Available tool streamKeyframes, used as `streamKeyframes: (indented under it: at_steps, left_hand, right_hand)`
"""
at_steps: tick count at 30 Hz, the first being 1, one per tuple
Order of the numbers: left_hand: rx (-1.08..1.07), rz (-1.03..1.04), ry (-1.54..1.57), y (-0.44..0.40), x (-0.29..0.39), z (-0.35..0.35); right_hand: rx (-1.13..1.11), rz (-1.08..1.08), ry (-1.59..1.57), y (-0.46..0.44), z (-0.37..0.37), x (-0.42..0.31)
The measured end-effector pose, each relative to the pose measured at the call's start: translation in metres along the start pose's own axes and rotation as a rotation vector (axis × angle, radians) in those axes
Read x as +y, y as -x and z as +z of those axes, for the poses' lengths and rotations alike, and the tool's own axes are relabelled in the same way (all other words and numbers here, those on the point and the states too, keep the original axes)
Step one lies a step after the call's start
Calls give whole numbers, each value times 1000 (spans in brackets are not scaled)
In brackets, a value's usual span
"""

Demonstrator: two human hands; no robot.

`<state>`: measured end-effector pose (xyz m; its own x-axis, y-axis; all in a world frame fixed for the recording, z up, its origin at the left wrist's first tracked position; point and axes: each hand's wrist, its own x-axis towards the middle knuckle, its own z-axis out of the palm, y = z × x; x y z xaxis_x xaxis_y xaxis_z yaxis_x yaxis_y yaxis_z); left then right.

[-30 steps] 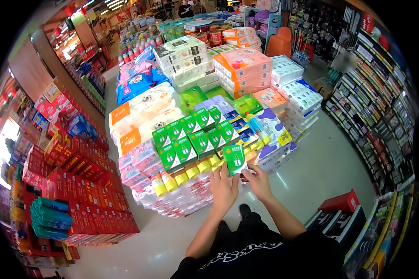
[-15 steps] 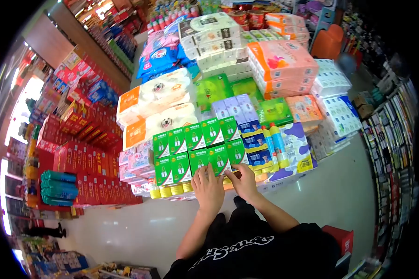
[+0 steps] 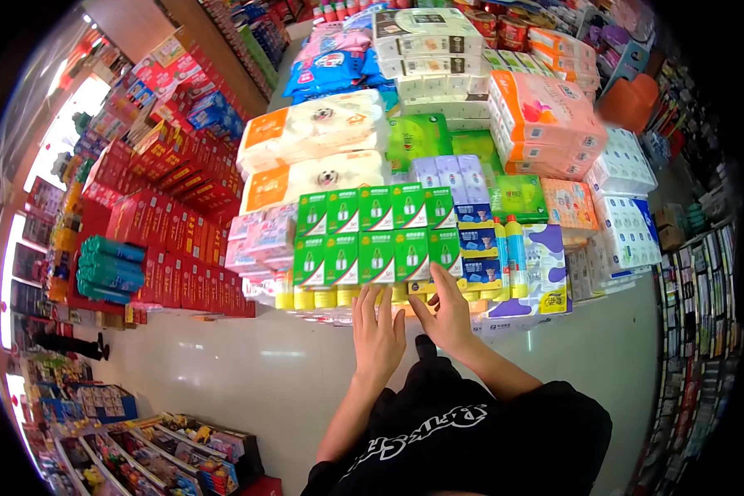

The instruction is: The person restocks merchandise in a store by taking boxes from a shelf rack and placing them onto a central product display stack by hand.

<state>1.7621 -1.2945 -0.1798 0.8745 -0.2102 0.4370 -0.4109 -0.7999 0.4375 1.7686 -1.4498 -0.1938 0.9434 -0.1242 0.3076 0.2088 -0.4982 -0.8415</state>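
since the earlier frame, the left hand [image 3: 378, 339] is easing off the front of the green boxes [image 3: 377, 257], which are now standing in two rows of five. its fingers are spreading slightly, holding nothing. the right hand [image 3: 449, 318] is keeping thumb and forefinger apart; its fingertip is overlapping a front-right box, perhaps touching. the boxes are partly hiding yellow bottles [image 3: 347, 296], and small print is blurring.

Green boxes [image 3: 377, 257] read "电热蚊香液"; the black shirt [image 3: 512, 450] bears a white stylised "S"; print on the tissue packs [image 3: 554, 107] is blurred.
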Motion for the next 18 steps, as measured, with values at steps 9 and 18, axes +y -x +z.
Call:
streamKeyframes:
  at_steps: [9,18]
  left_hand:
    - [288,-258,83,162,-38,-117]
    - [631,-665,-74,399,-74,-248]
  right_hand:
    - [-349,-319,-241,102,102,-112]
    - [-880,-416,-457,286,237,-252]
